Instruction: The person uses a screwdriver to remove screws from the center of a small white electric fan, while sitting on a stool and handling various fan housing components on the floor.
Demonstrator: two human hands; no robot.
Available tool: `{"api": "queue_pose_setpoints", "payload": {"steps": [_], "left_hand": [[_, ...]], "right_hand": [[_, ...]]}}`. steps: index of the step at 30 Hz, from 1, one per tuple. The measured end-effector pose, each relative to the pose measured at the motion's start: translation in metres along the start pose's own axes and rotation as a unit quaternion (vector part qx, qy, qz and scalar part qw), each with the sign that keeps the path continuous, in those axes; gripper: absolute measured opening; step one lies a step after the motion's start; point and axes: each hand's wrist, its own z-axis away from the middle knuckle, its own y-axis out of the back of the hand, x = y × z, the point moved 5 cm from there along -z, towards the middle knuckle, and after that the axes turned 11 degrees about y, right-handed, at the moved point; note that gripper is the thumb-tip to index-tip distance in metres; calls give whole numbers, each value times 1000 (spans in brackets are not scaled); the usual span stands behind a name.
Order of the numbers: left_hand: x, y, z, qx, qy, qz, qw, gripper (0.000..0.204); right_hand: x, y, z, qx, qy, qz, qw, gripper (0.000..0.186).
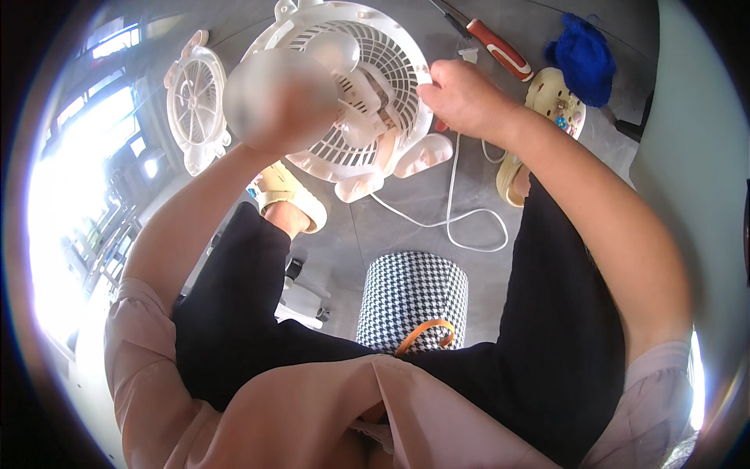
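1. Toward the floor's left edge, a white round grille [191, 98] lies apart from the fan housing, so the two seem already separated and are not joined now.
2. The person's left hand [289, 113] is over the housing's left part; a blur covers it, and its grip cannot be told.
3. The white fan housing [394, 59] is on the far part of the floor, between the feet, its slotted inside open and a white inner part [367, 98] in place; whether anything is loosened there cannot be told.
4. The person's right hand [467, 98] has its fingers closed on the housing's right rim.
5. Beyond that hand, toward the floor's far right, lie a red-handled screwdriver [500, 48] and a crumpled blue cloth [582, 59].
6. The surface is a grey tiled floor [340, 234], crossed by a looping white cable [476, 247]; nearer stands a houndstooth-patterned cylinder [414, 293].
7. Bright windows glare at left; a pale panel [691, 195] bounds the floor's right edge.
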Motion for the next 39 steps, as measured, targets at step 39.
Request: {"api": "queue_pose_setpoints", "payload": {"steps": [39], "left_hand": [[10, -10, 14, 114, 120, 121, 979, 59]], "right_hand": [[-6, -6, 4, -29, -34, 3, 999, 25]]}}
